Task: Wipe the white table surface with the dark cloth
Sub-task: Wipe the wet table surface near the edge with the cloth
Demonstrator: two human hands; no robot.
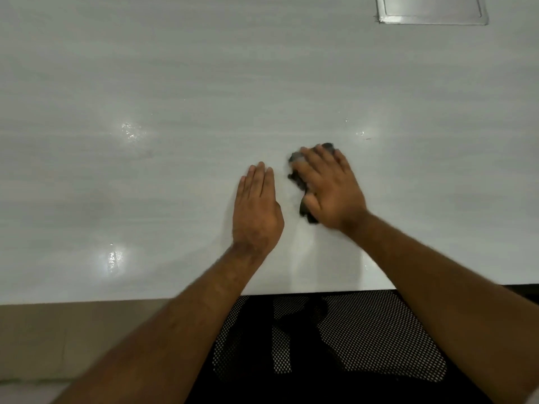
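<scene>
Both hands on white table: my right hand flat, fingers straight, pressing dark cloth; left hand flat, empty, just beside cloth.

2 bare forearms, left hand and right hand, no sleeves, rings or watch showing

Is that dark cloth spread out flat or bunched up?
Bunched up. The dark cloth shows only as crumpled lumps around the right hand, which presses it on the white table.
</scene>
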